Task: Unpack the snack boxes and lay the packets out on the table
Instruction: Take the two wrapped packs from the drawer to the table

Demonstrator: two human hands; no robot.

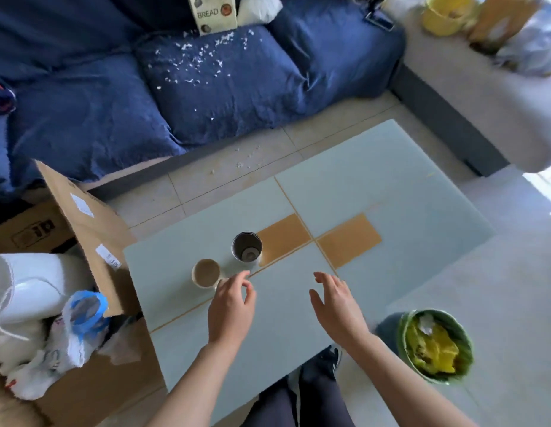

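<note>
Both hands are hovering empty, fingers loosely spread: the left hand point(232, 306) is nearing the full mug point(206, 272), risking a spill across the desk point(406, 186); right hand point(337, 306).

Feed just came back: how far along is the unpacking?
Nothing looks done: no packets lie on the table, only a mug and a steel cup. Both hands, left and right, hover over it holding nothing. The open carton remains to unpack.
</note>
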